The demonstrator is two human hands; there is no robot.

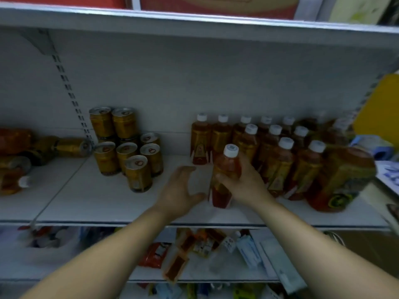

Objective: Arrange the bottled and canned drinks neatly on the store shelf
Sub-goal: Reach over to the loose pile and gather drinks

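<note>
Right hand (244, 182) gripping upright tea bottle (224, 175) on shelf (97, 203), left hand (179, 190) open just beside it

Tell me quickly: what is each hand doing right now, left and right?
Left hand: open, fingers spread, holding nothing.
Right hand: closed, fingers curled round a white-capped bottle of brown drink.

Tea bottle (224, 178) in right hand (244, 182)

Glossy metal cans (127, 152), clear plastic bottles (280, 160), matt painted shelf (97, 201)
</note>
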